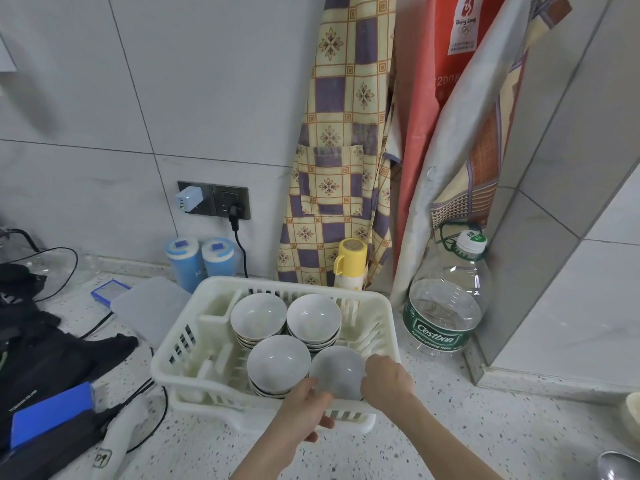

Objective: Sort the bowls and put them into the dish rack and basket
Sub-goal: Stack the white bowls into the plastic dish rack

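Where print is legible, read it first: the green band on the large clear water bottle (446, 306) says "Cestbon", and the red cloth (446, 64) hanging behind it carries a "Beijing 2008" logo with the Olympic rings. The white dish rack (166, 367) sits on the speckled counter (485, 427), its long axis running from your near right toward the far left. Three stacks of white bowls (277, 362) stand upright inside it, openings facing up: two at the back and one at the front left, all touching or just beside one another. A fourth bowl (337, 370) sits in the front right corner, also opening up, just beside the front stack.

Your left hand (308, 410) curls over the near rim of this fourth bowl, fingers partly closed in a grip on it, in front of the rack's near wall. Your right hand (388, 379) closes its fingertips on the bowl's right rim. Both hands hold the same bowl.
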Action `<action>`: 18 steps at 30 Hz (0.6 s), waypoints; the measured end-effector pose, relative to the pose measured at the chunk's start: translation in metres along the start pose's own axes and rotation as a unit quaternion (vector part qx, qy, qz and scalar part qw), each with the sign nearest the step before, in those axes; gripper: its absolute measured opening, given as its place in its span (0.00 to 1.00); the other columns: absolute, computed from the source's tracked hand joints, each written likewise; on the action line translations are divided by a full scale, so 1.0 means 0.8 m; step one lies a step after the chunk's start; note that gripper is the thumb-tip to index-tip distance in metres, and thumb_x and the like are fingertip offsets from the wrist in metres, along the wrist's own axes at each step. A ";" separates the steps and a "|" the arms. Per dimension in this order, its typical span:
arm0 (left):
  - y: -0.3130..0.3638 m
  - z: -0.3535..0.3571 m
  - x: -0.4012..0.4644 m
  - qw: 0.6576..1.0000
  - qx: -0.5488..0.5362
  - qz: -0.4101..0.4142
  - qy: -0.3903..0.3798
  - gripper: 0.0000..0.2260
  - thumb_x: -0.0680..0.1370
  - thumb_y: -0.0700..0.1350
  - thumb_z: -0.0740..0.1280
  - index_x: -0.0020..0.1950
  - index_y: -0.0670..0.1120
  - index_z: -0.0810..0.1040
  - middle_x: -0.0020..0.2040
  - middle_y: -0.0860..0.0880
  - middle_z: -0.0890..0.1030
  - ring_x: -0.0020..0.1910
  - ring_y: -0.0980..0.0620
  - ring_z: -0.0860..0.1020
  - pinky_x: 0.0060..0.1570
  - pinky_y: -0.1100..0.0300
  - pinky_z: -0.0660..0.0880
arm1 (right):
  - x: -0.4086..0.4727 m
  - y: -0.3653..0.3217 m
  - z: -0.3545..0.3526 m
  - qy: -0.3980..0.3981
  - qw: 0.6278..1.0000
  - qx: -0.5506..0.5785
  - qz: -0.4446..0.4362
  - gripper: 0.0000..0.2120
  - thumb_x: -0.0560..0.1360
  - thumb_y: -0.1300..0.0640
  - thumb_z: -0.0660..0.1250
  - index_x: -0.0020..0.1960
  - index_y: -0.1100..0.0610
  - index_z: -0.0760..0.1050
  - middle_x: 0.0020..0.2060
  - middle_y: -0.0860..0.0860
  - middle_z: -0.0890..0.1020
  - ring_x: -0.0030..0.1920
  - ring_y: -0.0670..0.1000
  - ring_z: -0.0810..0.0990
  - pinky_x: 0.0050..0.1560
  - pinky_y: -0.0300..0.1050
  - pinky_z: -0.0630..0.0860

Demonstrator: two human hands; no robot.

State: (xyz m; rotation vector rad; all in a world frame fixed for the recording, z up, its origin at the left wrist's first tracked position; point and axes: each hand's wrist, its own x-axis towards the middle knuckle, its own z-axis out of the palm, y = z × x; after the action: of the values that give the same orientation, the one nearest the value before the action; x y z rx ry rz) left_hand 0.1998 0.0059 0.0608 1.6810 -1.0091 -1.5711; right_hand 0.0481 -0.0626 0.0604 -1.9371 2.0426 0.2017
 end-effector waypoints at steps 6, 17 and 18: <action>0.002 0.005 -0.004 1.000 0.011 0.002 0.016 0.25 0.79 0.44 0.61 0.76 0.47 0.63 0.56 0.49 0.74 0.40 0.54 0.82 0.30 0.63 0.69 | -0.007 0.003 -0.006 -0.008 0.999 0.043 -0.015 0.10 0.77 0.60 0.57 0.56 0.57 0.74 0.47 0.50 0.74 0.45 0.51 0.74 0.44 0.41 0.73; -0.020 0.012 -0.047 0.982 -0.135 0.031 0.126 0.06 0.79 0.46 0.67 0.54 0.50 0.81 0.44 0.50 0.87 0.32 0.55 0.79 0.32 0.61 0.68 | -0.086 0.078 0.009 0.017 0.848 0.527 -0.042 0.13 0.79 0.60 0.61 0.60 0.50 0.77 0.36 0.48 0.86 0.24 0.42 0.71 0.28 0.37 0.71; -0.021 0.019 -0.050 0.980 -0.141 0.036 0.132 0.06 0.79 0.45 0.66 0.54 0.49 0.81 0.44 0.49 0.87 0.32 0.54 0.78 0.32 0.61 0.68 | -0.096 0.092 0.012 0.009 0.836 0.547 -0.033 0.12 0.79 0.60 0.61 0.59 0.49 0.77 0.36 0.48 0.86 0.24 0.43 0.70 0.28 0.37 0.71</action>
State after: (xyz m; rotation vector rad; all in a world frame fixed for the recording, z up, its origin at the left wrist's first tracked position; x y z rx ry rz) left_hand 0.1867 0.0497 0.0662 1.5840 -0.6694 -1.3307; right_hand -0.0210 0.0185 0.0679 -1.2199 1.4875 -0.8295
